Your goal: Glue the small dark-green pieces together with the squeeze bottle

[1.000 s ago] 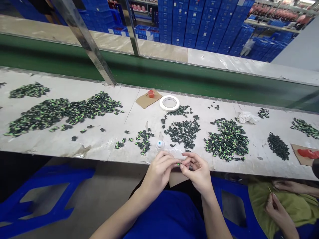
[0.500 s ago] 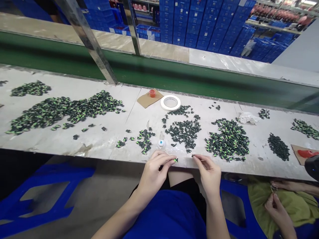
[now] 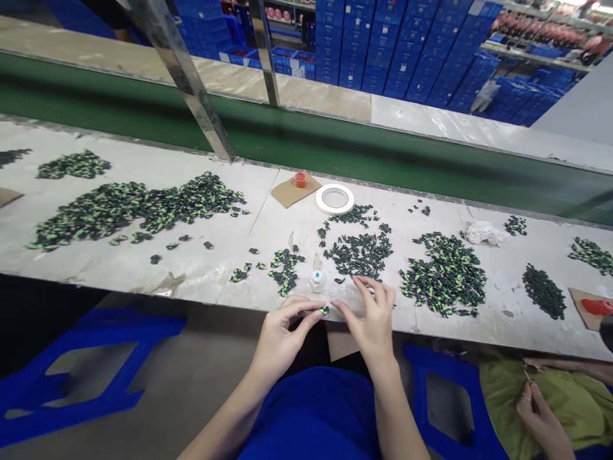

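Between the thumb and fingers of my left hand (image 3: pixel 285 329) is a small black-and-green part (image 3: pixel 324 311), held just over the table's front edge. My right hand (image 3: pixel 371 316) is beside it, thumb and fingers spread apart with nothing visible between them. Its fingertips are close to a pile of small black pieces (image 3: pixel 361 252). A small white bottle with a blue tip (image 3: pixel 317 280) stands just beyond my left hand. Left of the bottle lies a small cluster of black-and-green parts (image 3: pixel 285 268).
A large black-and-green pile (image 3: pixel 445 275) lies to the right, a longer one (image 3: pixel 105 211) to the left. Behind are a white tape roll (image 3: pixel 335 199) and a red cup (image 3: pixel 301 179) on cardboard. A co-worker's hands (image 3: pixel 543 409) work at the far right.
My right hand has moved left and forward, and its pinch on a small dark piece has opened. My left hand keeps its part. The whole view has shifted slightly.
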A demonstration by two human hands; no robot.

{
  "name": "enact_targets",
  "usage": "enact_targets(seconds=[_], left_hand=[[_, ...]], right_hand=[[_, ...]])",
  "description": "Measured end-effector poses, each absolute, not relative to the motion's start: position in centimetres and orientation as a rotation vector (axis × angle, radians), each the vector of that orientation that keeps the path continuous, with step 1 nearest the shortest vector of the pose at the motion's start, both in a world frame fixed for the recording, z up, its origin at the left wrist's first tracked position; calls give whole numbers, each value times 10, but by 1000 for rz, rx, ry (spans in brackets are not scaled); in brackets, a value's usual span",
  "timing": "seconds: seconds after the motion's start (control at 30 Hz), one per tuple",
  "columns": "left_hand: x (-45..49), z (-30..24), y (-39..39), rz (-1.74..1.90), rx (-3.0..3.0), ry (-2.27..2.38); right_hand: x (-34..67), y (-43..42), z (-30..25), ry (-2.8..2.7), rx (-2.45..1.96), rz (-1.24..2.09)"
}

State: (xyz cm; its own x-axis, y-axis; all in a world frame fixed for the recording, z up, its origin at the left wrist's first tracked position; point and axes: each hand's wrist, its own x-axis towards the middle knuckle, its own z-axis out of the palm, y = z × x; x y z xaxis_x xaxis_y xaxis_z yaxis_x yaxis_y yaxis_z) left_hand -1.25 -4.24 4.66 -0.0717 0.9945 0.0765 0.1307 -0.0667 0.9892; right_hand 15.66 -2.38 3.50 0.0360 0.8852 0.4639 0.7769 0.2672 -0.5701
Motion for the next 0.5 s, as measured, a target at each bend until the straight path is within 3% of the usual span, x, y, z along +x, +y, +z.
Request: enact_targets(seconds=[0.27, 0.5], left_hand=[[-34, 48, -44, 1320, 1244, 1451], [-27, 38, -38, 1315, 1346, 1524]], right_hand=[[119, 5, 19, -1825, -1433, 421], [152, -14, 34, -1558, -1343, 883]])
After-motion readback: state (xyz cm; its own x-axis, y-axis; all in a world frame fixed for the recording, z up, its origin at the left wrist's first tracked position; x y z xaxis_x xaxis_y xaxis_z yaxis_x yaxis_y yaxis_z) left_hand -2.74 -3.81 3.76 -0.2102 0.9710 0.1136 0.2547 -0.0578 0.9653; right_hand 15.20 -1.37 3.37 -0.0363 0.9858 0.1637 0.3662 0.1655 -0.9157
